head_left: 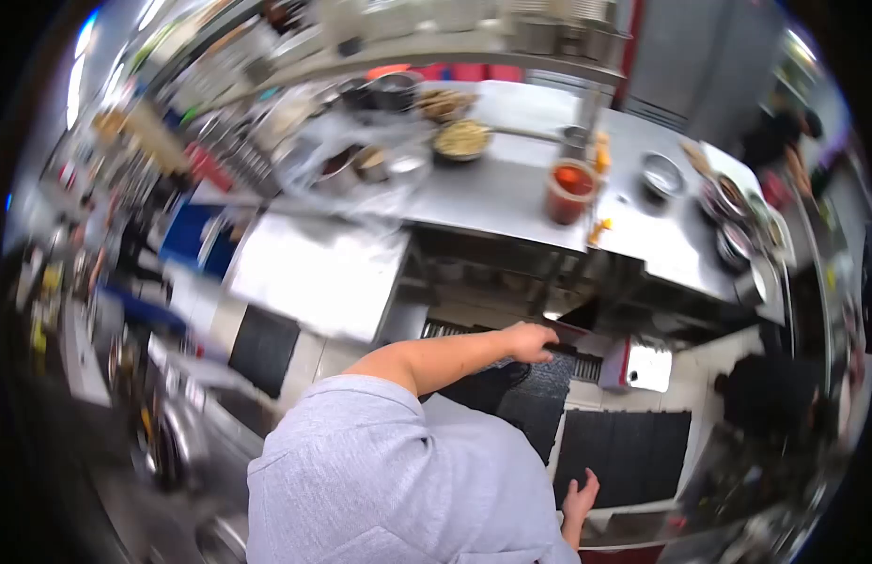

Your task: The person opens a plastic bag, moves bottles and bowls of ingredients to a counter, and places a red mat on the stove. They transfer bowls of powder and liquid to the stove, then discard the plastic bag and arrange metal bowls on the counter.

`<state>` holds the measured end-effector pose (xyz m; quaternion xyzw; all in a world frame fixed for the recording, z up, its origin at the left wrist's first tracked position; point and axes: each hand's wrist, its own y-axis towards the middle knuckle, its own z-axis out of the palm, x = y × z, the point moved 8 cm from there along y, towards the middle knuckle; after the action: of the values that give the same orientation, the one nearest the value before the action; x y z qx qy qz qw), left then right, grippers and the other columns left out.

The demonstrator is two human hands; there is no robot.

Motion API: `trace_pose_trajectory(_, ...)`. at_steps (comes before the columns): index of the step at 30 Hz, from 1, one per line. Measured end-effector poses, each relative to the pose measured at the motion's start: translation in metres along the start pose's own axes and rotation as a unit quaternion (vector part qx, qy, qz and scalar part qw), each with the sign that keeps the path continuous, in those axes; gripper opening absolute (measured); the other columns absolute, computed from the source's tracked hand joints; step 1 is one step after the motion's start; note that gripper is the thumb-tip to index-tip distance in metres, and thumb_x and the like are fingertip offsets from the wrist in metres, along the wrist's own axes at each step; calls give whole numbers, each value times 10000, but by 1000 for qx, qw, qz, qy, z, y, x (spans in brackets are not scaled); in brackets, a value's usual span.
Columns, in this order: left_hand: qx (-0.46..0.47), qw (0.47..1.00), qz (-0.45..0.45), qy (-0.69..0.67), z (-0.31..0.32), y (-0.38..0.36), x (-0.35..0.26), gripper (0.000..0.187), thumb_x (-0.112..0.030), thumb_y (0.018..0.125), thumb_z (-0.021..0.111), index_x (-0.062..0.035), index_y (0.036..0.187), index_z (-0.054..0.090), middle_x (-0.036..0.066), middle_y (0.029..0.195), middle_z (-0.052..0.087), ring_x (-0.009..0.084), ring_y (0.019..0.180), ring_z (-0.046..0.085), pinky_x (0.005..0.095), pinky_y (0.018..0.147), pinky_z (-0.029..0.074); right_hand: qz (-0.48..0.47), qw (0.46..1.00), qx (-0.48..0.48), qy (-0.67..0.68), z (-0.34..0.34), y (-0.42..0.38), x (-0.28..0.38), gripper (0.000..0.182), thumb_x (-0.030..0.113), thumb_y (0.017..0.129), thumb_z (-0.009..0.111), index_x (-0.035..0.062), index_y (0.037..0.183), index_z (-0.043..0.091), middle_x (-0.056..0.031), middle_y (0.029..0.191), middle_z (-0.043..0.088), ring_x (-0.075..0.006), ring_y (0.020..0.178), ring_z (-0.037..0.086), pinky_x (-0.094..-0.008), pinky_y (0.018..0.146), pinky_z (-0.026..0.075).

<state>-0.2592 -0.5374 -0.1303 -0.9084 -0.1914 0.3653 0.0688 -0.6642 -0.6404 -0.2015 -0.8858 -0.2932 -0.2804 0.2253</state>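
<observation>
My left hand (530,342) reaches out in mid-air, with the bare forearm stretched from a grey short sleeve (342,399). Its fingers are loosely bent and a little apart, and nothing shows between them. Lower in the view, my right hand (580,495) hangs beside my body with its fingers apart, holding nothing visible. Beyond the left hand lies a floor drain grate (586,365), near a white and red box (646,365). Dark floor mats (626,458) lie below both hands. Neither hand visibly touches anything.
A steel worktable (497,193) carries a bowl of pale yellow food (461,140), a tub of red sauce (569,191) and a metal bowl (661,176). A white-topped surface (314,268) juts out nearby. Another person (779,141) stands at the far right.
</observation>
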Motion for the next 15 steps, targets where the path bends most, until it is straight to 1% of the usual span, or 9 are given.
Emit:
trace_pose_trajectory(1,-81,996,-4,-23,-14,-16,27,490,-356,836,625,-64,1225,559,153,1215,592,347,1118,559,404,956,441,-41,997,53,-36,17,22,10,473,23,782,627,25,1240,507,-200,1197,540,-349,1149,496,-407,1005,387)
trace_pose_trajectory(3,-133,986,-64,-77,-37,-61,61,497,-360,831,633,-54,1217,563,170,1198,598,356,1093,572,409,935,456,-50,982,175,-55,58,67,8,440,61,798,650,51,1222,530,-174,1122,592,-323,1057,566,-399,938,445)
trace_pose_trajectory(4,-151,981,-83,-86,-36,-79,88,508,-379,833,632,-56,1219,562,173,1195,599,350,1087,579,408,921,465,-22,973,225,-40,73,83,15,394,137,814,669,63,1186,561,-154,1015,641,-314,960,619,-401,864,488)
trace_pose_trajectory(6,-186,969,-131,-95,-52,-127,123,497,-395,845,622,-90,1234,565,160,1197,605,338,1102,578,404,933,464,-41,945,308,-99,100,113,35,382,194,816,675,56,1160,582,-154,970,658,-313,926,638,-399,831,502)
trace_pose_trajectory(8,-247,939,-212,-108,-75,-176,168,465,-394,847,625,-103,1208,594,142,1180,623,330,1103,582,393,940,464,-88,936,314,-133,117,141,70,390,219,809,670,67,1159,593,-161,972,662,-312,935,638,-391,834,497)
trace_pose_trajectory(10,-341,900,-237,-132,-99,-222,211,410,-344,846,635,-100,1176,622,147,1132,646,300,1042,616,377,906,480,-140,920,325,-164,136,163,113,402,209,819,649,59,1185,582,-162,1009,668,-304,956,643,-385,845,501)
trace_pose_trajectory(12,-390,848,-292,-208,-122,-265,250,349,-251,862,638,-66,1158,628,115,1047,673,209,945,638,329,852,494,-164,912,338,-167,157,176,153,391,222,816,652,61,1167,593,-164,1003,665,-315,963,638,-393,845,498)
trace_pose_trajectory(13,-455,811,-284,-232,-133,-285,271,331,-269,847,648,-62,1105,647,124,992,688,240,892,668,336,810,519,-190,903,349,-164,171,183,177,381,235,813,655,63,1149,604,-166,998,663,-326,971,634,-402,846,495)
trace_pose_trajectory(15,-526,788,-254,-197,-163,-317,302,282,-199,877,626,-42,1111,639,112,954,687,195,842,662,323,755,526,-247,871,381,-186,208,198,221,368,232,815,645,59,1138,611,-185,1033,659,-342,1004,625,-407,862,492)
